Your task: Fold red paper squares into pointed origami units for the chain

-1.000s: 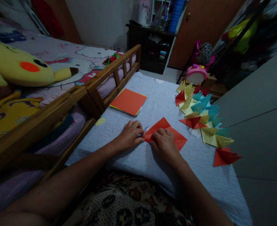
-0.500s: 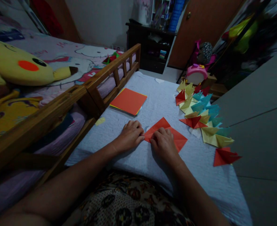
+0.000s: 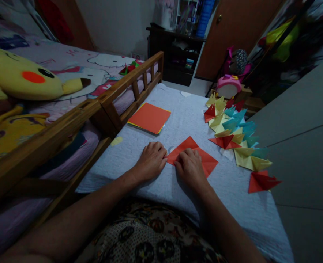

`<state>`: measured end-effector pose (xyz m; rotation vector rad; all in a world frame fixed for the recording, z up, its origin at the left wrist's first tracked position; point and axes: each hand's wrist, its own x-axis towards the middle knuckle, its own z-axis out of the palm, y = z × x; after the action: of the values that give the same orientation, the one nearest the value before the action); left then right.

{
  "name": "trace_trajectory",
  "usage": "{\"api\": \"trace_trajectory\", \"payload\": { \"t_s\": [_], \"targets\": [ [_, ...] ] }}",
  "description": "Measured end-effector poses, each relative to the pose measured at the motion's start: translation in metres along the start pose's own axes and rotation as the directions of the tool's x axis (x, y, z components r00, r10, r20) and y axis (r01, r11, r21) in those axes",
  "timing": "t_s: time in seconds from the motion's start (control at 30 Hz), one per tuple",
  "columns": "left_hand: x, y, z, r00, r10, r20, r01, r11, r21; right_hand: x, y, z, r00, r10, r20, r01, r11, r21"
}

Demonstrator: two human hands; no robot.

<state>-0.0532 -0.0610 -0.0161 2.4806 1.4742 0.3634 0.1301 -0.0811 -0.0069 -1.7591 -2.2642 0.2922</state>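
Likely light and crease-prone, the red paper (image 3: 189,144) is needing corner grips: left hand (image 3: 152,159) pinching, right hand (image 3: 191,164) pressing, grip unclear.

Dim light, soft shadows, dark corners, stretched, blurry edges

My R hand (image 3: 189,164) hides pt of the red sheet (image 3: 209,160); can't see what's under it. Whether my L hand (image 3: 152,159) pinches its corner: too small to tell. Yellow plush (image 3: 15,75), L of both hands, cut off.
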Motion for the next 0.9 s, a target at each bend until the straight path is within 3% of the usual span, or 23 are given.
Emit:
{"api": "trace_trajectory", "payload": {
  "t_s": [0.37,0.53,0.67,0.9],
  "targets": [
    [-0.005,-0.001,0.002,0.996,-0.041,-0.078,0.038,0.998,-0.044,-0.002,0.001,0.005,1.000,-0.011,-0.025,0.010,1.000,-0.021],
    [-0.021,0.001,-0.002,0.981,0.070,-0.180,-0.073,0.997,-0.012,-0.002,0.001,0.005,1.000,-0.010,-0.029,0.009,1.000,-0.025],
    [-0.037,0.003,-0.003,0.964,0.246,-0.098,-0.238,0.967,0.088,-0.002,0.001,0.004,1.000,-0.010,-0.023,0.010,1.000,-0.021],
    [-0.043,0.000,-0.009,0.979,0.203,0.022,-0.204,0.965,0.167,-0.002,0.001,0.002,1.000,-0.016,-0.015,0.015,1.000,-0.012]
  ]
}}
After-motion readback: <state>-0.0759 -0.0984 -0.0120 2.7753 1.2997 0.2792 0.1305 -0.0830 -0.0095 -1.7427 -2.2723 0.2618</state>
